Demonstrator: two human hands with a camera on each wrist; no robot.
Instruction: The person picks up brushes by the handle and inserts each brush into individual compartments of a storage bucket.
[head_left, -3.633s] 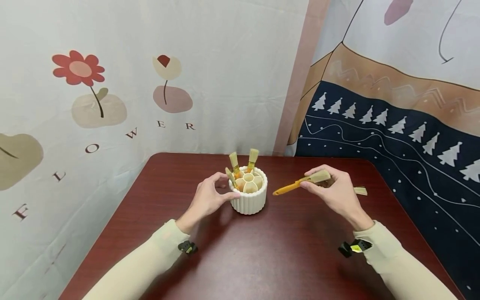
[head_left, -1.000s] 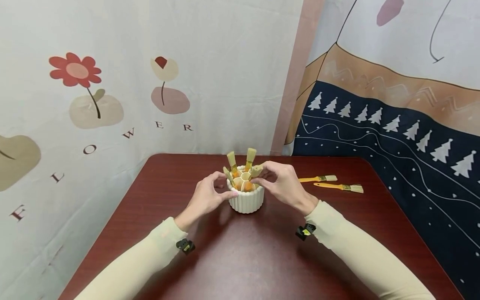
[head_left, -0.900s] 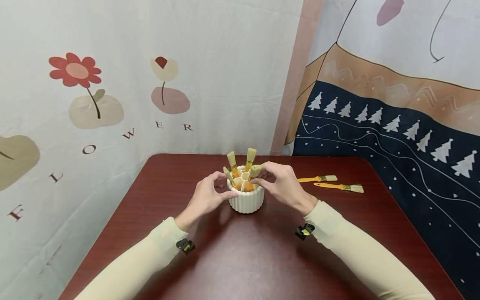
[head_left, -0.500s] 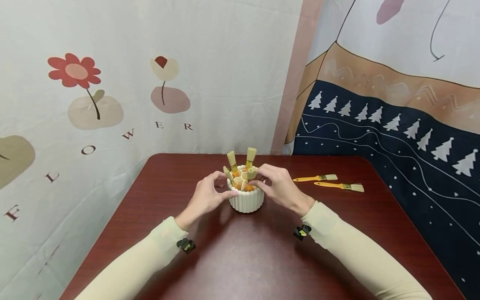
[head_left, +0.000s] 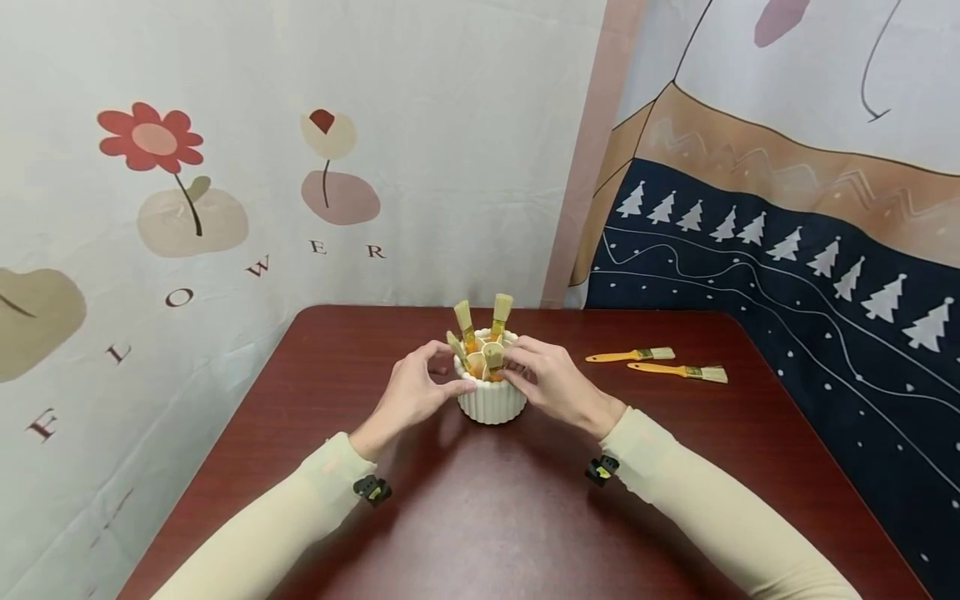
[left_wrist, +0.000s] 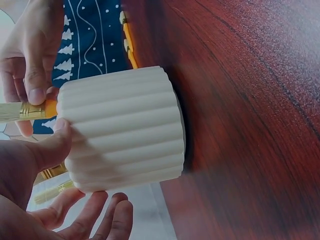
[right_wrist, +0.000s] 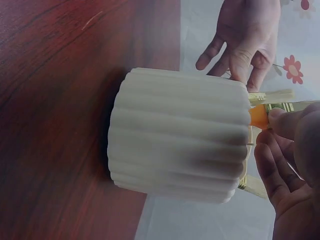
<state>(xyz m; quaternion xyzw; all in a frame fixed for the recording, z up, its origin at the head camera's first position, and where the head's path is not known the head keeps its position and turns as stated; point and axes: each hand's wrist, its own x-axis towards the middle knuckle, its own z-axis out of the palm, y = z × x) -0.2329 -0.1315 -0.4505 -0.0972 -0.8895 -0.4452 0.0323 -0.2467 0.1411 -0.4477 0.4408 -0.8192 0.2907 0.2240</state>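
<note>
A cream ribbed brush holder (head_left: 491,404), round with a divided top, stands upright on the table. My left hand (head_left: 408,387) grips its left side, thumb at the front of the rim and fingers around the back. From the right, my right hand (head_left: 558,383) pinches a paintbrush (right_wrist: 259,116) near its metal band. That brush stands bristles up at the holder's front right, its lower handle hidden inside. Three more paintbrushes stand in the holder: a back left brush (head_left: 462,317), a back right brush (head_left: 502,312) and a left brush (head_left: 455,346).
Two loose paintbrushes lie to the right, the farther brush (head_left: 628,356) and the nearer brush (head_left: 678,372), bristles pointing right. The dark red table (head_left: 465,517) ends at printed cloth hangings (head_left: 465,167) behind and on the right.
My right hand has carried its paintbrush leftward into the holder. Over the last second it has drawn slightly left and toward the holder's front. My left hand stays at the holder.
</note>
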